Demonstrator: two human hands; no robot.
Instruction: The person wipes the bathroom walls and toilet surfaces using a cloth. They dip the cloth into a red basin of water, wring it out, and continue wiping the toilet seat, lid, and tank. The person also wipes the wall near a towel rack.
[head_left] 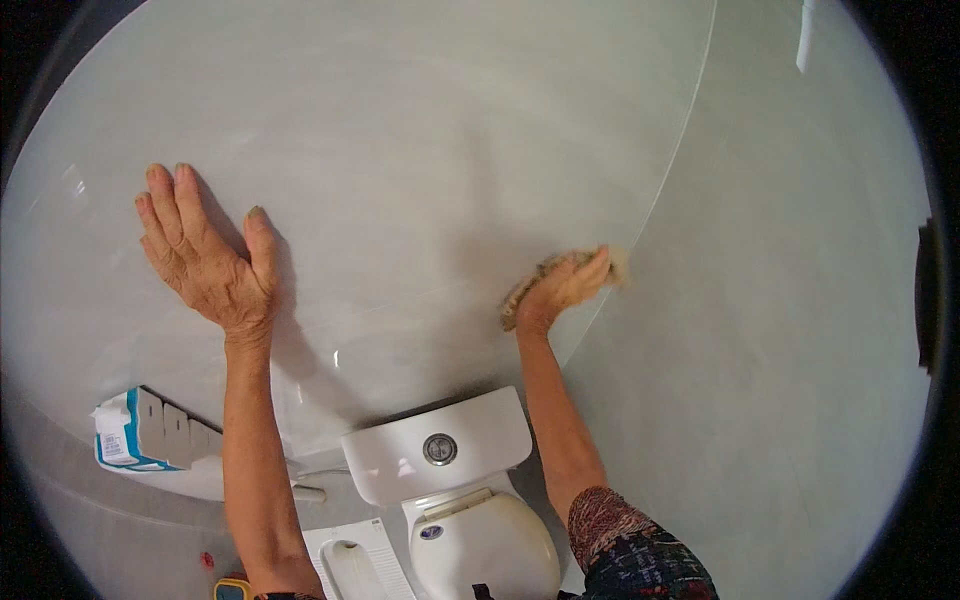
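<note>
My left hand (210,255) lies flat on the grey wall (400,120), its fingers spread and nothing in it. Over to the right, my right hand (565,288) presses a beige-brown cloth (525,297) against the same wall, close to the corner seam. The cloth sticks out on both sides of the hand and looks slightly blurred. Part of it is hidden under the palm and fingers.
Below my hands stands a white toilet with its tank (480,425) against the wall and its lid (485,550) down. Beside it is a white squat pan (357,560). A torn-open pack of paper (125,435) sits at lower left. A dark object (928,295) shows at the right edge.
</note>
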